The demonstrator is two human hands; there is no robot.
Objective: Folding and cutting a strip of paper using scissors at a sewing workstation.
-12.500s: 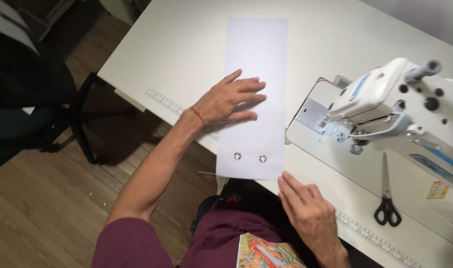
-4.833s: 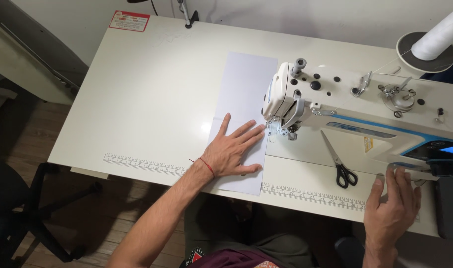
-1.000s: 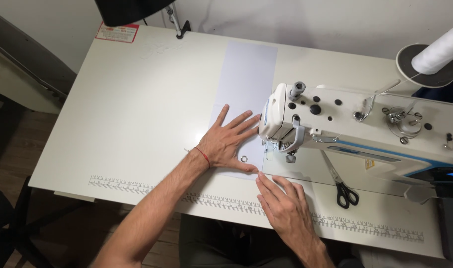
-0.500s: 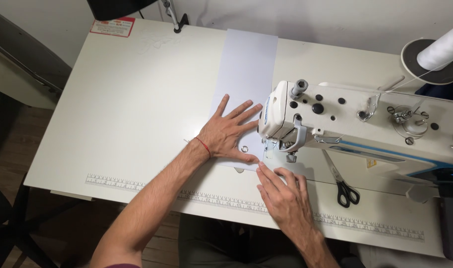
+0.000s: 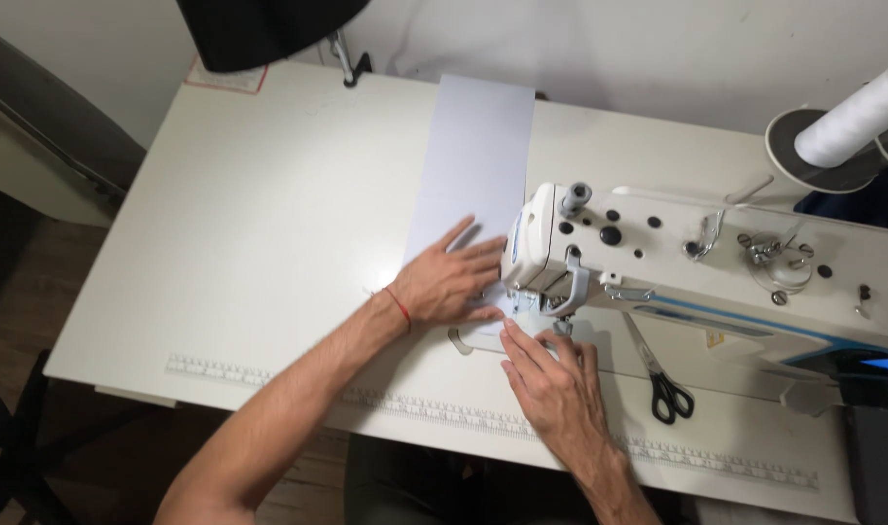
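A long pale strip of fabric (image 5: 478, 156) lies on the white table (image 5: 249, 243), running from the far edge to the head of a white sewing machine (image 5: 677, 253). My left hand (image 5: 453, 277) rests flat on the strip with spread fingers, just left of the machine head. My right hand (image 5: 556, 389) lies flat at the strip's near end, fingertips touching the fabric beside the needle area. The needle itself is hidden under the machine head. Neither hand grips anything.
Black-handled scissors (image 5: 658, 374) lie on the machine bed right of my right hand. A white thread cone (image 5: 852, 117) stands at the back right. A ruler strip (image 5: 444, 413) runs along the table's near edge. A black lamp head (image 5: 269, 29) hangs at the back.
The strip has travelled away from me, more of it now beyond the machine. Both hands followed it closer to the needle.
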